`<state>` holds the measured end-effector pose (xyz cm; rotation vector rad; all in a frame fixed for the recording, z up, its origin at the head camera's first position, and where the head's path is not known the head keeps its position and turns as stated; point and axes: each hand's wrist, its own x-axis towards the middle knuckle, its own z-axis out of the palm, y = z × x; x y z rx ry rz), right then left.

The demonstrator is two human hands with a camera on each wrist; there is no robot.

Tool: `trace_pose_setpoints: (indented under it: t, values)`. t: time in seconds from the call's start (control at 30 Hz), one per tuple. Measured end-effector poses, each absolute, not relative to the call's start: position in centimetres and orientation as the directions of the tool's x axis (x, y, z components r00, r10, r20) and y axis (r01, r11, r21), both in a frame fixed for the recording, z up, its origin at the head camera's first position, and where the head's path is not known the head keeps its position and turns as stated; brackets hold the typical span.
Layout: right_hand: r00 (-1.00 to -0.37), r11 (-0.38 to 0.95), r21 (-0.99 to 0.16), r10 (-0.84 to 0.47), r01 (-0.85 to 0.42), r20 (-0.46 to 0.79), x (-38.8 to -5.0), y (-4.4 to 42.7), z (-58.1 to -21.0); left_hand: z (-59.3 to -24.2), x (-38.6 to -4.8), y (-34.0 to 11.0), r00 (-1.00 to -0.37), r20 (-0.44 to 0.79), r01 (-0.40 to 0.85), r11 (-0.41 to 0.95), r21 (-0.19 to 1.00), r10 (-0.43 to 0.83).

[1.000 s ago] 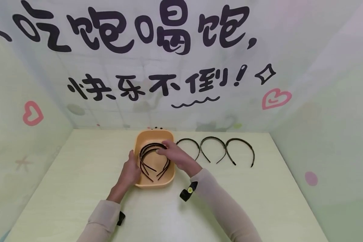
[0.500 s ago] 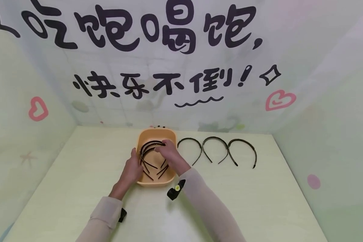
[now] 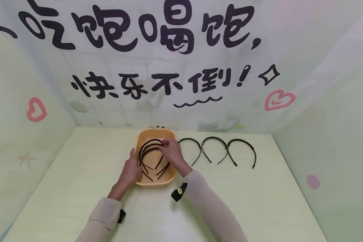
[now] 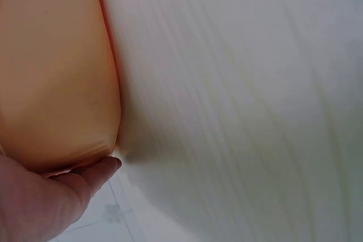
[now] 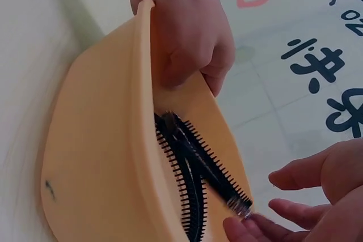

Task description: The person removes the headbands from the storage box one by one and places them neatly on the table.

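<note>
My left hand grips the left wall of a peach-orange plastic bin. In the right wrist view its thumb lies inside the rim. Several black toothed headbands lie nested in the bin, their arches toward the back. Over the bin's right side, my right hand pinches the arch of one headband, raised apart from the others. The exact finger contact is partly hidden. The left wrist view shows only the bin's outer wall and part of the left hand.
To the bin's right, three more headbands lie in a row on the pale table: a near one, a middle one and a far-right one. A printed wall rises behind the table, with side walls left and right.
My right hand has reached in over the bin, taken hold of a headband and shifted it slightly toward the back, spreading it from the others. My left hand stays on the bin.
</note>
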<state>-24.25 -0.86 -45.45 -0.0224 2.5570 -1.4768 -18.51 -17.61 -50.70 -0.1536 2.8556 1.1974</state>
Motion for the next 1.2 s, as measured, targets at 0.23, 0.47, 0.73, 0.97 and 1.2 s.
trace_pose_setpoints:
  t: [0.23, 0.47, 0.73, 0.97, 1.2]
  values:
    - [-0.98, 0.324, -0.937, -0.103, 0.131, -0.172, -24.4, -0.7, -45.4, -50.5, -18.9, -17.5, -0.994, -0.084, -0.108, 0.695, 0.711, -0.068]
    - [-0.964, 0.293, -0.938, -0.128, 0.186, -0.231, -24.2, -0.5, -45.4, -50.6, -18.4, -17.7, -0.993, -0.097, -0.112, 0.693, 0.712, -0.061]
    - [-0.943, 0.358, -0.912, -0.181, 0.202, -0.28, -24.2, -0.1, -45.7, -50.6, -18.4, -17.9, -0.996, -0.071, -0.092, 0.7, 0.708, -0.06]
    - [-0.942, 0.345, -0.918, -0.193, 0.196, -0.274, -24.3, 0.5, -45.7, -50.6, -18.4, -17.9, -0.996, -0.07, -0.087, 0.705, 0.704, -0.053]
    - [-0.936, 0.236, -0.942, -0.201, 0.239, -0.288, -24.5, 1.7, -45.7, -50.6, -18.4, -17.8, -0.996, -0.062, -0.086, 0.699, 0.71, -0.06]
